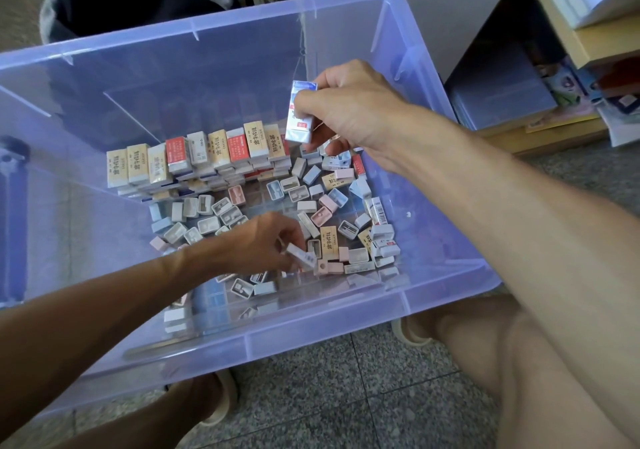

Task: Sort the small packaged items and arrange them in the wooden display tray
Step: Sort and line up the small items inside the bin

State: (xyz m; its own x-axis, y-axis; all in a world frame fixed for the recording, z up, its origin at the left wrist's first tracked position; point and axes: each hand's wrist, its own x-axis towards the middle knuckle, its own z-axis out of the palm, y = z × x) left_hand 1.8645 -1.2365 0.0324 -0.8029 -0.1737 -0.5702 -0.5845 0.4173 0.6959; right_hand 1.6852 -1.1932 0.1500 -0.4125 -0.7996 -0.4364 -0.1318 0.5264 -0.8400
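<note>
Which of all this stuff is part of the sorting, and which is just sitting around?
Part of the job:
- plastic bin
- stacked erasers
- loose sharpeners
- white-blue packet in right hand
- small packet in left hand

Lying about:
- dark bag
- shelf of books

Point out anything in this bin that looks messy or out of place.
The stacked erasers along the far side stand in neat rows, but the loose sharpeners and erasers lie jumbled at all angles across the floor of the plastic bin. Nothing looks damaged.
</note>
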